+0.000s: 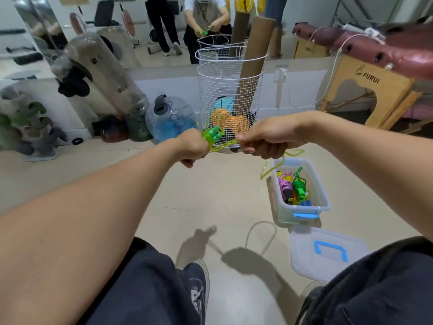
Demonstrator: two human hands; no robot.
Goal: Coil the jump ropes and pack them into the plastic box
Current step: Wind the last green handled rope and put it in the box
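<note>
Stretching a translucent yellow-green plastic jump rope [223, 145] mid-air between both fists, left hand [192, 146] gripping its green handles [210, 134], right hand [264, 141] clenched on the cord, above the clear plastic box [324, 195] on the beige floor [199, 195].

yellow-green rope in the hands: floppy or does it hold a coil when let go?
Likely floppy: the yellow-green rope droops in a loose loop below the right hand. It probably springs open unless pinned, since the left hand clamps the coils against the green handles. It looks light.
</note>
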